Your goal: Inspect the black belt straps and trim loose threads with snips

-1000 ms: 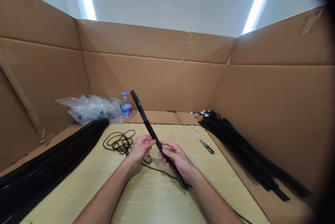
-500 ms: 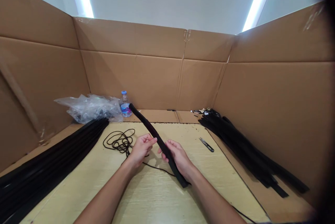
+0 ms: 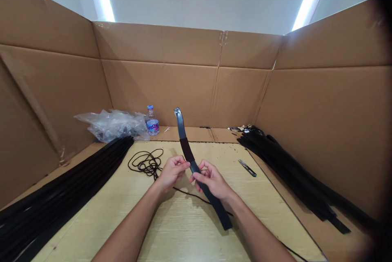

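A long black strap (image 3: 214, 203) slants up and away over the table, held in both hands. Its far end is glossy and curved, with a small hole-like detail at the tip. Around its middle sits a duller dark band (image 3: 187, 150). My left hand (image 3: 174, 171) is closed, pinching the strap's edge just below that band. Closed around the strap slightly nearer to me is my right hand (image 3: 211, 179), thumb on top. A thin black cord (image 3: 147, 167) lies in loose loops left of my left hand, and its tail runs beneath the strap.
Thread snips (image 3: 247, 168) lie to the right. Bundles of black strips flank the table: the left bundle (image 3: 76, 188) and the right bundle (image 3: 290, 180). A water bottle (image 3: 152, 122) and clear plastic bags (image 3: 113, 125) stand at the back left. Cardboard walls (image 3: 162, 90) enclose the table.
The strap has turned over and become steeper, so its glossy face and dark band show. My right thumb now lies across it. The whole view has shifted slightly.
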`<move>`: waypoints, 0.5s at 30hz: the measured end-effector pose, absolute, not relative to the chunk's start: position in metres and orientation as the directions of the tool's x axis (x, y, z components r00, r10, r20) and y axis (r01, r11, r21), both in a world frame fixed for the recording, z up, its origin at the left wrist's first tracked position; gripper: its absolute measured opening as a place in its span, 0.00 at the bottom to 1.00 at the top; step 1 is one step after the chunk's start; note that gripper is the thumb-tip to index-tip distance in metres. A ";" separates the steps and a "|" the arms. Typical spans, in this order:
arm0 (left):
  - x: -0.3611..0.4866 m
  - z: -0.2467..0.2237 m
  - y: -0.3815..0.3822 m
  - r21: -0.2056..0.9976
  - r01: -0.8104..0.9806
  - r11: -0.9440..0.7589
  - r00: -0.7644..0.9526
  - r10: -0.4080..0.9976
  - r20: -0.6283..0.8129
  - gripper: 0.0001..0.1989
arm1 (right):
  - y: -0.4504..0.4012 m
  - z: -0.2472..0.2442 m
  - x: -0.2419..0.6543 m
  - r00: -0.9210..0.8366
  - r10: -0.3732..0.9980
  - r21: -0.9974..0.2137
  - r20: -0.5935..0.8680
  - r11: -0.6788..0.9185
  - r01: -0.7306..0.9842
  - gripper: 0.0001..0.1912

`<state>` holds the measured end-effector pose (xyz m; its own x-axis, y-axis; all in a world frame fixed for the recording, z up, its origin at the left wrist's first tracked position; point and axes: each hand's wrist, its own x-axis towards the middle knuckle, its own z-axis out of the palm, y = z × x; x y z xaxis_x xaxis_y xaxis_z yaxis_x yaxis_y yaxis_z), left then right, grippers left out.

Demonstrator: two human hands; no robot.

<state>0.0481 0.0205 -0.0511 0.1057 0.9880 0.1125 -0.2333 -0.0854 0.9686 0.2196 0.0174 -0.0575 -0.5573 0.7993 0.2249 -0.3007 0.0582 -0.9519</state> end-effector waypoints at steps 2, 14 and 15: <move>0.049 -0.051 0.022 0.969 -0.232 -0.081 0.058 0.994 0.096 0.23 | 0.022 -0.059 0.217 -0.511 0.834 -0.948 0.207 0.042 -0.316 0.21; 0.054 -0.053 0.018 0.962 -0.265 -0.069 0.041 0.996 0.083 0.23 | 0.011 -0.066 0.209 -0.444 0.884 -0.949 0.147 0.000 -0.314 0.25; 0.054 -0.053 0.019 0.960 -0.269 -0.076 0.035 0.995 0.089 0.23 | 0.011 -0.066 0.209 -0.438 0.887 -0.945 0.147 -0.005 -0.328 0.24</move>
<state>0.0540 0.0189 -0.0529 0.0354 0.9954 0.0887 -0.2693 -0.0760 0.9601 0.2087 0.0114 -0.0657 -0.4376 0.8871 0.1470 -0.3280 -0.0052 -0.9447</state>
